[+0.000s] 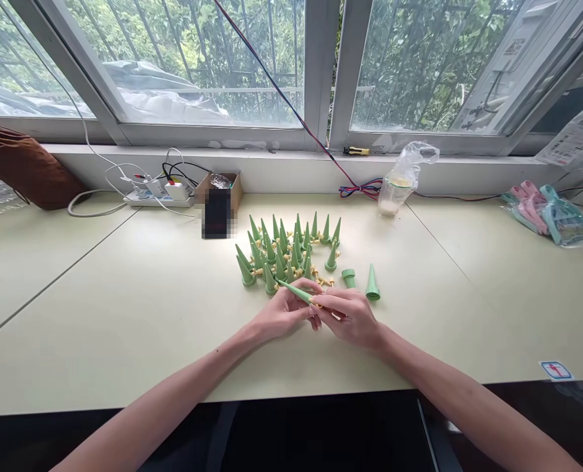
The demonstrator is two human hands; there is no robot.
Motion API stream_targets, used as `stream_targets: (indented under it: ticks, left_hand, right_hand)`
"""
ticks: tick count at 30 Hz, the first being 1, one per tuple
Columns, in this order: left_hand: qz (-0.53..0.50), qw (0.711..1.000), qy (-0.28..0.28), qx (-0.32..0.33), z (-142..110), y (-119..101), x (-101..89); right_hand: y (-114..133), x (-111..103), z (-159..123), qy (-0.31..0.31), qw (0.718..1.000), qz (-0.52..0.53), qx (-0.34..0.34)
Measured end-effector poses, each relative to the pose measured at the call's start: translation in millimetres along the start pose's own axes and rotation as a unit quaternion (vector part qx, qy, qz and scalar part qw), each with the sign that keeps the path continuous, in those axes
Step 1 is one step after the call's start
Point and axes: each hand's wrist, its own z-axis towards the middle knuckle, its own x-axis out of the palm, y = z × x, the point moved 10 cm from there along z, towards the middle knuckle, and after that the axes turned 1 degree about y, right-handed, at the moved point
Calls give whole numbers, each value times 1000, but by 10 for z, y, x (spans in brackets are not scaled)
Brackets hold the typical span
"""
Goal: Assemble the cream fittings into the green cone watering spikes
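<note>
My left hand is closed around a green cone-shaped spike, its tip pointing up and to the left. At the spike's wide end, my right hand pinches a small yellow fitting, mostly hidden by the fingers. Beyond my hands, several green spikes stand upright in a cluster, with small yellow fittings among and beside them. Just past my right hand are two more spikes: one upright, the other with its wide end raised, partly hidden.
Along the back stand a power strip with cables, a small cardboard box and a plastic cup in a clear bag. A yellow cutter lies on the sill. Packaged pink and teal items lie at the right.
</note>
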Motion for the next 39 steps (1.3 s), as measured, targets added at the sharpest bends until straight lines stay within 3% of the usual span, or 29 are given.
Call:
stream_targets:
  ticks: [39]
  left_hand:
    - [3,1000,-2,-14,-12,52,-34]
  right_hand:
    - [-86,42,-39,21,1000,-11,13]
